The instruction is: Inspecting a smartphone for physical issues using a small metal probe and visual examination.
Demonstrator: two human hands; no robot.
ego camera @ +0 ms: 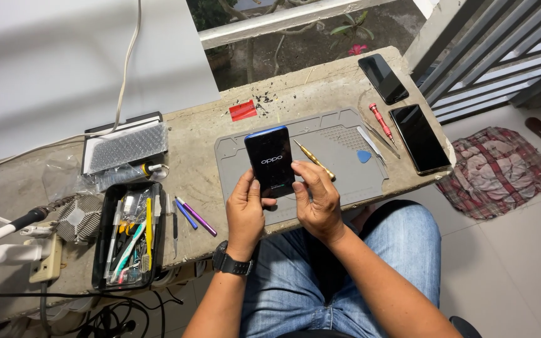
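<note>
Both hands hold a dark smartphone (270, 161) upright over the near half of a grey work mat (339, 141), its lit screen facing the camera. The left hand (244, 209) has its grip clamped on the phone's lower left edge, thumb on the glass; the right hand (317, 200) is closed on the lower right edge, thumb against the side. The mat's front border runs close to the near edge of the concrete surface (201, 134), so the hands sit partly beyond that edge, above the person's jeans (402, 244). Just right of the phone a yellow-handled screwdriver (313, 160) lies slanted on the mat, very near the right hand's fingers. Further right there is open mat, then a blue pick (364, 156), tweezers (380, 136) and a red screwdriver (381, 119) — beyond them two more dark phones (419, 139) (382, 78) lie near the surface's right edge. Left of the mat a bare strip holds a blue and a purple tool (192, 215), then a black tool tray (126, 235) and a box with bubble wrap (126, 145). A red tag (243, 111) lies behind the mat.
</note>
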